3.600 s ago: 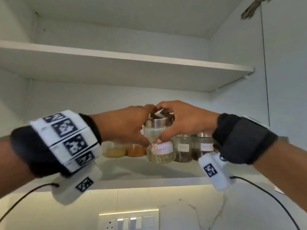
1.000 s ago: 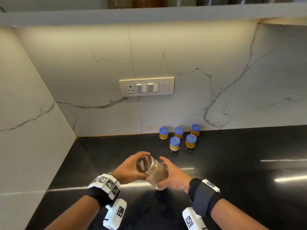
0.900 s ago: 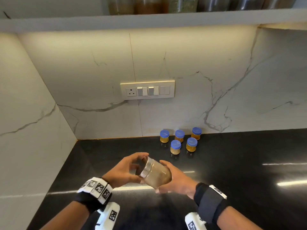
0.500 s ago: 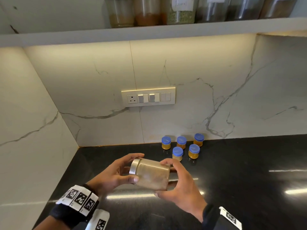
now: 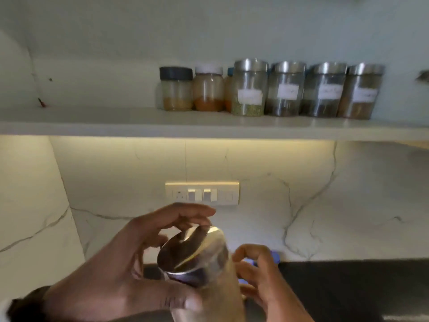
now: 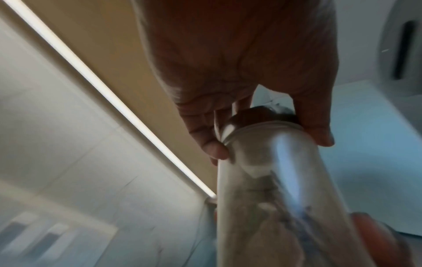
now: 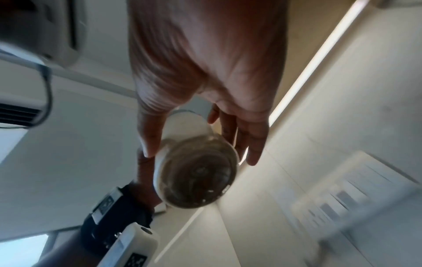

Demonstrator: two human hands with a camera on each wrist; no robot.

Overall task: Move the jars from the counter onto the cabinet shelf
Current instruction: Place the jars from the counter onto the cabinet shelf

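Jar (image 5: pixel 199 263) is up off the worktop now, tilted, lower centre of frame. Left hand (image 5: pixel 130 270) fingers wrap lid end, right hand (image 5: pixel 262 275) fingers curl round its side. Shelf (image 5: pixel 92 123) w/ other jars upper frame: next stop.

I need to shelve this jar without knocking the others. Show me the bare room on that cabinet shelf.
The cabinet shelf is bare from the left cabinet wall to the black-lidded jar. From there rightward, jars stand packed side by side through the steel-lidded jars; only a narrow strip along the front edge shows. The jar is gripped by left hand and right hand.
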